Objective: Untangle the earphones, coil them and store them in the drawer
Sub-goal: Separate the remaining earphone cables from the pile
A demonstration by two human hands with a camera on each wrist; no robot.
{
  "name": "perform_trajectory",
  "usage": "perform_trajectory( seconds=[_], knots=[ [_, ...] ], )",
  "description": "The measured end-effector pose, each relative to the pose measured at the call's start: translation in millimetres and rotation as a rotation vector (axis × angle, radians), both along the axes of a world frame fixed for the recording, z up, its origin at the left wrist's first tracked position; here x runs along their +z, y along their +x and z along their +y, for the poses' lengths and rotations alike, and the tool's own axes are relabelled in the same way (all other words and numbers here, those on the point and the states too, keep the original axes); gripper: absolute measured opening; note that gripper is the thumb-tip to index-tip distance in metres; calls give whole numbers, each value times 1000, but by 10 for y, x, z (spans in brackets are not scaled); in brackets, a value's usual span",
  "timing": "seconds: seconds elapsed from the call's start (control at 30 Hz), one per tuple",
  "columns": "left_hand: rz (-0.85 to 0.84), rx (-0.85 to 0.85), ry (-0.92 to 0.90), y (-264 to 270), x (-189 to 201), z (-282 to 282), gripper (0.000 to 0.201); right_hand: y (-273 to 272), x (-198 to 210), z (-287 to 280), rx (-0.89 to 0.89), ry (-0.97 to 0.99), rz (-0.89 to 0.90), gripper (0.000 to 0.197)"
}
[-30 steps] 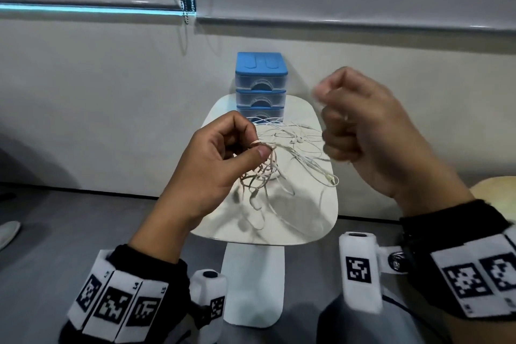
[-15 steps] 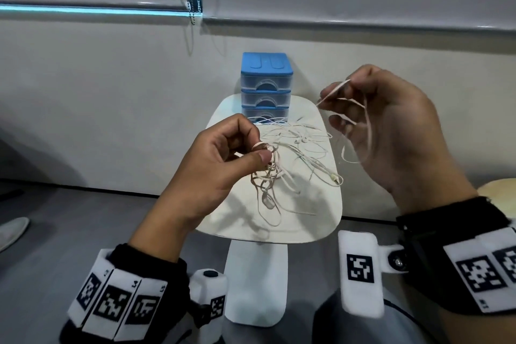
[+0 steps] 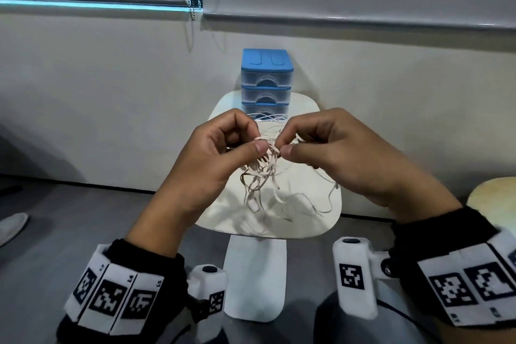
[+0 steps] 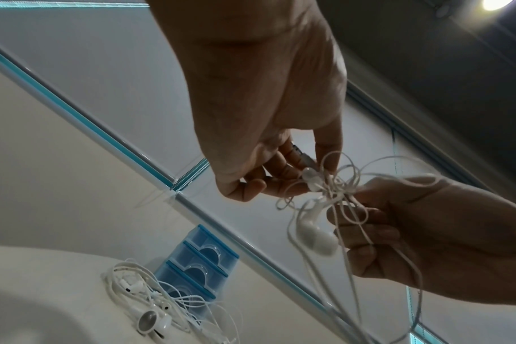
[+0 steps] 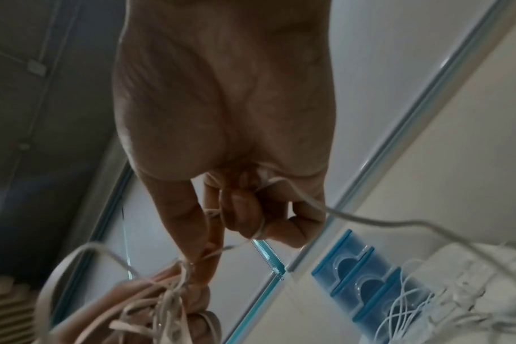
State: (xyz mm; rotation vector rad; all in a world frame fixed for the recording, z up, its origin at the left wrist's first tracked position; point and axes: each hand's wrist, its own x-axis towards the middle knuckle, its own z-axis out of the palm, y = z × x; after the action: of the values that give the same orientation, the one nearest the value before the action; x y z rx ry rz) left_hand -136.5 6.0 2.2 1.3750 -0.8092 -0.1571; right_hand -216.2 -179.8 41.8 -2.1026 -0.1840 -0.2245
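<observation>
- The right hand [image 3: 329, 153] was raised off to the side with a strand drawn out half a second ago; it has come back in and now meets the left hand [image 3: 220, 153] over the bench [image 3: 321, 220] — thumb tips nearly touching.
- Left fingers [image 3: 261, 146] are curled and pinch the knot of the earphones [image 3: 262, 170]; the right fingers pinch the same knot from the other side, with cord also wound round the lower fingers in the right wrist view.
- From the left wrist view, one earbud [image 4: 312, 232] hangs just under the knot, and loops dangle down toward the bench.
- Judged from this, the pull-out did not free the cord; the person is back to picking at the knot. The task looks to be in its untangling stage — coiling and storing not yet begun.
- The drawer unit [image 3: 266, 81], blue-topped with three drawers, stands at the far end of the bench; all three look shut, so one must be opened before storing.
- A second tangle [image 4: 151, 309] of white earphones lies on the bench just in front of the drawers, touching or nearly touching the lowest one.
- In the way: the hanging loops fall near that second tangle and could catch in it; the cord round the right fingers may tighten the knot if pulled.
</observation>
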Motion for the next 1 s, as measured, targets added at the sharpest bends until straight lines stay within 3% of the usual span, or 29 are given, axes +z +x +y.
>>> perform_trajectory(
  seconds=[0.2, 0.3, 0.47, 0.7, 0.83, 1.0],
  knots=[
    [80, 15, -14, 22, -30, 7, 8, -5, 12, -29, -17, -44, -64, 16],
    [73, 17, 2, 30, -30, 2, 9, 27, -8, -15, -61, 124, -116, 11],
    [35, -2, -35, -14, -8, -34, 11, 56, -65, 62, -29, 475, -12, 9],
    [5, -33, -22, -47, -36, -70, 17, 27, -105, 75, -45, 578, 74, 27],
    [15, -13, 11, -60, -29, -97, 14, 47, -109, 76, -44, 484, 84, 20],
    [21, 68, 60, 6, -30, -42, 6, 2, -83, -6, -29, 123, 17, 10]
  ],
)
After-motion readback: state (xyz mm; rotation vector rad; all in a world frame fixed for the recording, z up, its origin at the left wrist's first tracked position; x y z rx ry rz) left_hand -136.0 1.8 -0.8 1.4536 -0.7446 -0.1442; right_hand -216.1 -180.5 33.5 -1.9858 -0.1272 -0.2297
